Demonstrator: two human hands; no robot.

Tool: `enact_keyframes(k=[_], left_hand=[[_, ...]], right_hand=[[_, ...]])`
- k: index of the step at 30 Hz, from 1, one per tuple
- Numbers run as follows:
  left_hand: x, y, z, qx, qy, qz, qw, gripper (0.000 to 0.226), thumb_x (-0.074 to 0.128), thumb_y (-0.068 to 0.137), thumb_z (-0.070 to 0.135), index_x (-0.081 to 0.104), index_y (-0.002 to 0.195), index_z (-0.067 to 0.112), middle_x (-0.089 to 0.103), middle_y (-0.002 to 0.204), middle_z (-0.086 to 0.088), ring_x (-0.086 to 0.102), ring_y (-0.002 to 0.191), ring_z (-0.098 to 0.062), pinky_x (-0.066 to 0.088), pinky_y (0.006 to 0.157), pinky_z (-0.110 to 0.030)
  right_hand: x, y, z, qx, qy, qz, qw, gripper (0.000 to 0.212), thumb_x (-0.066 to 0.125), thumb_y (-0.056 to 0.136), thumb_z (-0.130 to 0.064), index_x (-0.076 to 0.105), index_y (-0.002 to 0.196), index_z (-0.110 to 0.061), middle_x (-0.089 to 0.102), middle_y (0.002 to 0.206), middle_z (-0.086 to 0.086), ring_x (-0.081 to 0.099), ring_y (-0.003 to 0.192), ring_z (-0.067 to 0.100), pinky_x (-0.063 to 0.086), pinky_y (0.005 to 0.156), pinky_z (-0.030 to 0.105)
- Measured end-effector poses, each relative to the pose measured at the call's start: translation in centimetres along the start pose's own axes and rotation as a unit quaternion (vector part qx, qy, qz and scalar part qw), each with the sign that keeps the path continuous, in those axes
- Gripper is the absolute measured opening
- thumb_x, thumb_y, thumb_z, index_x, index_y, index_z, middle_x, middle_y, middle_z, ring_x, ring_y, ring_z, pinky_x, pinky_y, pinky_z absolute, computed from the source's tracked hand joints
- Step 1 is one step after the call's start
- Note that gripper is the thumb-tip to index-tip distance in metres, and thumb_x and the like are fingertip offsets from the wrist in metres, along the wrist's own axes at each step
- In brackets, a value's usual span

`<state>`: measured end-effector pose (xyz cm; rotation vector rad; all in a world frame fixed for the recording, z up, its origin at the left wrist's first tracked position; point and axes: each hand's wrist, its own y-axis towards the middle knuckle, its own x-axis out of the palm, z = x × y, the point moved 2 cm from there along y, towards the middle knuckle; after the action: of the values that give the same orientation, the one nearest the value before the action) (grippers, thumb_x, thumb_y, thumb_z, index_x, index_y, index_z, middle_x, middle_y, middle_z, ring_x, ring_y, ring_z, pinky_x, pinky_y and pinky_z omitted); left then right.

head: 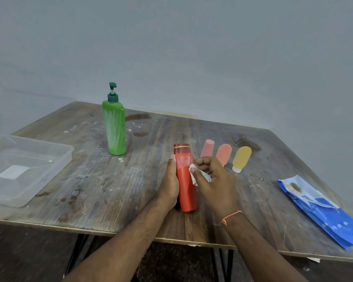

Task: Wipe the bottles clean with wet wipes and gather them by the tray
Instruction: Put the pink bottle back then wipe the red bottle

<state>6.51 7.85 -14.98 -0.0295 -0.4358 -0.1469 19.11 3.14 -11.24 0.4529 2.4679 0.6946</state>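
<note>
Bottles: five on the surface (pixel 90 180). One red bottle (pixel 185 186) upright at centre, left hand (pixel 170 184) gripping its side, right hand (pixel 214 180) pinching one white wipe (pixel 193 171) against it. One green pump bottle (pixel 114 129); three small bottles (pixel 242 157) lying behind. One clear tray (pixel 29 169) far left; one blue wipes pack (pixel 322 208) right.

My one head-worn view, forward and down, close above the worn wooden table (pixel 114 184) before me.

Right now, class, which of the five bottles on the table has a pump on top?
The tall green bottle, standing apart near the tray. The red and three small bottles have none.
</note>
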Motion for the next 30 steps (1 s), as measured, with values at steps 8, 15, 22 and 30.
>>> enact_keyframes(k=[8,15,22,30], left_hand=[[0.01,0.12,-0.02,0.002,0.015,0.006,1.0,0.074,0.016,0.11,0.061,0.074,0.111,0.014,0.08,0.104,-0.015,0.078,0.096,-0.029,0.063,0.086,-0.039],[-0.26,0.13,-0.23,0.003,0.02,0.019,1.0,0.077,0.019,0.108,0.064,0.072,0.118,0.009,0.078,0.11,-0.021,0.075,0.107,-0.038,0.06,0.096,-0.05],[-0.14,-0.01,-0.18,0.018,0.037,0.012,0.999,0.078,0.023,0.103,0.068,0.073,0.119,0.011,0.079,0.111,-0.019,0.075,0.108,-0.037,0.06,0.098,-0.051],[0.16,-0.07,-0.03,0.011,0.025,0.008,1.0,0.074,0.016,0.11,0.058,0.073,0.114,0.012,0.08,0.108,-0.015,0.077,0.104,-0.031,0.062,0.094,-0.042]], right_hand=[[-0.42,-0.34,0.03,-0.002,0.019,-0.009,1.0,0.016,0.083,0.094,-0.025,0.075,0.108,-0.027,0.077,0.1,-0.018,0.074,0.099,0.001,0.06,0.084,0.018],[-0.49,-0.38,0.92,0.03,0.026,0.001,0.999,0.015,0.081,0.095,-0.021,0.074,0.107,-0.027,0.076,0.099,-0.017,0.073,0.098,0.005,0.063,0.088,0.033],[-0.43,0.01,0.44,0.04,0.041,0.017,0.998,0.013,0.08,0.096,-0.026,0.076,0.109,-0.029,0.078,0.099,-0.019,0.072,0.098,-0.002,0.062,0.086,0.023],[-0.66,-0.08,0.17,0.02,0.045,0.003,0.999,0.016,0.083,0.094,-0.025,0.076,0.108,-0.028,0.078,0.098,-0.019,0.074,0.099,0.0,0.06,0.085,0.021]])
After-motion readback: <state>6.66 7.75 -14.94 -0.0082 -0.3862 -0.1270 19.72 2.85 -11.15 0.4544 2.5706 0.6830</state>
